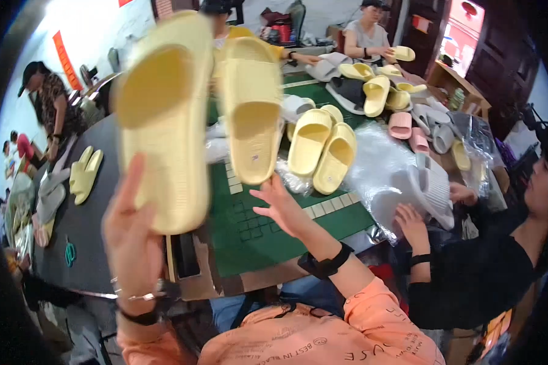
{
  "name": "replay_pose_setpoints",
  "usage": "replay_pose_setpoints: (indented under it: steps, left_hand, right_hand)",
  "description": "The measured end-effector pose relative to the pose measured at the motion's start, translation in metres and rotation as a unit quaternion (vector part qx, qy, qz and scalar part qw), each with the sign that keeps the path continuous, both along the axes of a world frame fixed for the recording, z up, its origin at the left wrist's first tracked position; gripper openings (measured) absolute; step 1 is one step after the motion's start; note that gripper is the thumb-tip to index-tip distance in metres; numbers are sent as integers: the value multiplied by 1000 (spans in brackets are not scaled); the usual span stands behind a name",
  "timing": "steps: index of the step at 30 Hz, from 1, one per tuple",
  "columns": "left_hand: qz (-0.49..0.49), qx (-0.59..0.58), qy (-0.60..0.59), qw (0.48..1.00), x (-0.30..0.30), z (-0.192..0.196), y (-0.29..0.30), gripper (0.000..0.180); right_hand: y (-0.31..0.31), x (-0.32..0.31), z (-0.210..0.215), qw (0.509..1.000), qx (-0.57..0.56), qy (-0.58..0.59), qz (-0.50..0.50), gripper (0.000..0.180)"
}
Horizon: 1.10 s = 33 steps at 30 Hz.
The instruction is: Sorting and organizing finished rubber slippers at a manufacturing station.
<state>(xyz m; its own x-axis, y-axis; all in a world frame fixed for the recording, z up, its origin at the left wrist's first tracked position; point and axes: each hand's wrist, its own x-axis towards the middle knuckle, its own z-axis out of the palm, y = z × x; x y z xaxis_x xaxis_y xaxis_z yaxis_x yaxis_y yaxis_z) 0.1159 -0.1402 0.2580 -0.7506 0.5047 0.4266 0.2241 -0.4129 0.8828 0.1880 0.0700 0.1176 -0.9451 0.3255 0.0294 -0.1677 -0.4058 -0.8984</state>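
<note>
My left hand (134, 237) grips a pale yellow slide slipper (170, 182) by its heel end, raised close to the camera and slightly blurred. To its right, a second pale yellow slipper (256, 149) stands upright, toe up. My right hand (283, 207) pinches that slipper's heel at its lower edge, with the other fingers spread. Both slippers are above the table, insoles facing me. A pair of yellow slippers (310, 143) lies just right of my right hand, on clear plastic wrapping.
A green mat (237, 240) covers part of the dark table. Slippers in yellow, grey and pink (400, 125) are piled at the back right. A co-worker at right handles a grey slipper (432, 191) beside plastic bags (371, 164). Teal scissors (70, 250) and yellow slippers (85, 174) lie at left.
</note>
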Motion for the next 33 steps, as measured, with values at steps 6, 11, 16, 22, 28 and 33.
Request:
replay_pose_setpoints:
  steps: [6, 11, 16, 22, 28, 33]
  left_hand:
    - [-102, -18, -145, 984, 27, -54, 19, 53]
    - [-152, -14, -225, 962, 25, -76, 23, 52]
    - [-155, -53, -244, 956, 21, -93, 19, 51]
    - [-163, -10, -281, 946, 14, -107, 5, 52]
    - [-142, -23, -291, 946, 6, -118, 6, 50]
    - [-57, -93, -203, 973, -8, -140, 4, 48]
  right_hand:
    - [17, 24, -36, 981, -176, 72, -43, 57]
    - [30, 28, -74, 976, 60, -23, -206, 65]
    - [7, 6, -72, 976, 99, -28, -191, 96]
    - [-1, -6, -65, 987, -12, -83, -134, 80]
    - [5, -7, -88, 990, -42, -129, -42, 23]
    - [32, 14, -70, 975, -9, -186, -122, 28]
